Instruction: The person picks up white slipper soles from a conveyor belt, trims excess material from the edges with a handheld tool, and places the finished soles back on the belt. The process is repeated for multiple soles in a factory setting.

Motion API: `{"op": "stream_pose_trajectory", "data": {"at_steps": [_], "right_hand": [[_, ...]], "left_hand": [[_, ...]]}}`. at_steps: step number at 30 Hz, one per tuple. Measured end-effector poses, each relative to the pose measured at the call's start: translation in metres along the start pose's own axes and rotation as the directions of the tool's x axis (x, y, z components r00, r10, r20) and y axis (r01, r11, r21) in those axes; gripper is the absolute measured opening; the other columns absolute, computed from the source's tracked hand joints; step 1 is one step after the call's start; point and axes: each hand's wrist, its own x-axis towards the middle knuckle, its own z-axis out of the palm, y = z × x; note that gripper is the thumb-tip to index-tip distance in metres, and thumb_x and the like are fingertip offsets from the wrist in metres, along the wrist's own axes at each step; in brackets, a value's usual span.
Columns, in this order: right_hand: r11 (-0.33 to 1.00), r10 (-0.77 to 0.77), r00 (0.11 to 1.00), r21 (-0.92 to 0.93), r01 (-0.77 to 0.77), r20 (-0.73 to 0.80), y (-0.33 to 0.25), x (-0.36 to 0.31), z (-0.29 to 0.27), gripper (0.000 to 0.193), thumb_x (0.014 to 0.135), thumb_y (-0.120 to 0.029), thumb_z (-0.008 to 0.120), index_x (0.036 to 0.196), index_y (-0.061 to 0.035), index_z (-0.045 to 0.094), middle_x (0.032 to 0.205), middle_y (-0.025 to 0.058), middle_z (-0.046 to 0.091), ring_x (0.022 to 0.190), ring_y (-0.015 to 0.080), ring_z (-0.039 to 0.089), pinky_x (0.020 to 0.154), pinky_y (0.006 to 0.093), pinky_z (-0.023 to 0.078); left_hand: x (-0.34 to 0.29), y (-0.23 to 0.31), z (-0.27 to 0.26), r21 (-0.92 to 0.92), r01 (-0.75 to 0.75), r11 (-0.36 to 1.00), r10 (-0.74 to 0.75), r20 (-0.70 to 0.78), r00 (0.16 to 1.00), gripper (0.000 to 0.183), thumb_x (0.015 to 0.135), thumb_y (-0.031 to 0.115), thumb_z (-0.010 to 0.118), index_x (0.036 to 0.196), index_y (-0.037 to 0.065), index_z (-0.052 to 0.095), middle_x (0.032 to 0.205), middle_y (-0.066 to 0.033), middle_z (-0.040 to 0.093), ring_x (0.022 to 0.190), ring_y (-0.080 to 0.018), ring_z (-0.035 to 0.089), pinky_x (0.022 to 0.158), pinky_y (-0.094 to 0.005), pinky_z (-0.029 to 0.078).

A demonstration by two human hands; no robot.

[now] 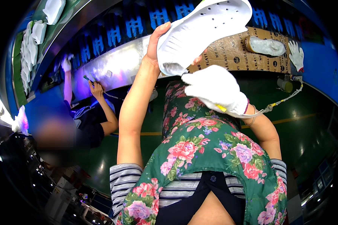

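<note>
My bare left hand [156, 43] grips a white clog-like shoe upper [199, 35] with small round holes, raised above the bench and tilted. The thumb lies along its left edge; other fingertips show past the right edge. My right hand [214, 88], in a white knit glove, is closed at the shoe's near end. From its fingertips a small grey, brush-like thing [172, 69] reaches onto the white surface. Its handle, if any, is hidden by the glove. A cord [285, 101] with yellow tape runs from my right wrist towards the bench.
Printed brown cardboard [229, 52] covers part of the bench, carrying a tan, shoe-shaped piece with white inside [266, 46]. A loose white glove [296, 55] lies beyond. Blue racks [133, 26] line the back. At left, a co-worker's hand [96, 90] holds a thin tool; white shoe parts [30, 52] stand farther left.
</note>
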Motion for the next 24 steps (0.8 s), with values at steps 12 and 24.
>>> {"op": "stream_pose_trajectory", "data": {"at_steps": [12,24], "right_hand": [[0.811,0.261,0.965,0.544,-0.213,-0.011,-0.008,0.005,0.000,0.014,0.078,-0.011,0.079,0.091,-0.0145,0.079,0.101,0.0054,0.077,0.085,0.0225,0.072,0.077,0.0339,0.056],[0.933,0.333,0.914,0.217,-0.286,-0.230,0.016,0.023,-0.036,0.017,0.079,-0.004,0.079,0.095,-0.0081,0.079,0.095,0.0091,0.077,0.083,0.0212,0.071,0.074,0.0303,0.056]], "left_hand": [[-0.009,-0.003,-0.008,-0.091,-0.078,0.993,0.082,0.041,0.996,0.099,0.081,0.072,0.058,0.151,0.006,0.040,0.136,-0.0334,0.049,0.112,-0.0440,0.056,0.078,-0.0527,0.051],[-0.025,-0.056,0.029,-0.094,-0.354,0.930,0.286,-0.417,0.863,0.087,0.096,0.070,0.033,0.150,0.001,0.039,0.127,-0.0255,0.062,0.101,-0.0416,0.068,0.086,-0.0550,0.057]]}}
